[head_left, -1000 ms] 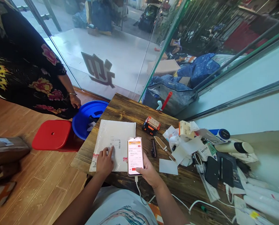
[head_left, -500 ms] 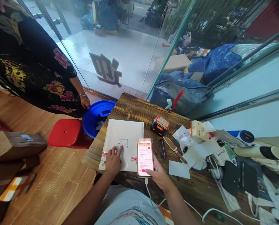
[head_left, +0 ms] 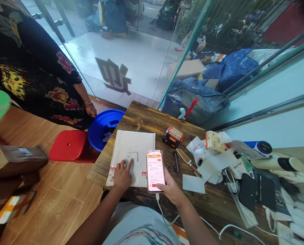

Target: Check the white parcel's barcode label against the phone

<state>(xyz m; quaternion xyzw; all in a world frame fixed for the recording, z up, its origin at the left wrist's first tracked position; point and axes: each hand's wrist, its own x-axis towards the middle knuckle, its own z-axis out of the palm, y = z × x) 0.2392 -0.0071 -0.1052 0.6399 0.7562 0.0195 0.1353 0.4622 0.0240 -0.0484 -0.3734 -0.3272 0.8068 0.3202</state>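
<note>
Left hand (head_left: 122, 177): rests on the white mailer (head_left: 132, 156), index finger extended to the printed label (head_left: 132, 157); it presses flat and grasps nothing.
Right hand (head_left: 171, 189): clenched around the lower end of the phone (head_left: 155, 171), thumb on the screen.
Phone: lit screen faces up, left edge over the mailer's right border; a white cable (head_left: 164, 217) runs from its base.
Mailer: lies flat at the near left corner of the wooden table (head_left: 146, 119).
Beside the phone: a black key fob (head_left: 176, 162), a knife (head_left: 190, 162), an orange-and-black device (head_left: 173, 136).
Right of table: loose papers (head_left: 213, 160), black wallets (head_left: 256, 190).
Floor: red stool (head_left: 68, 146), blue basin (head_left: 103, 127), cardboard parcels (head_left: 14, 160).
Other person: floral sleeve, a hand (head_left: 91, 109) by the basin.
</note>
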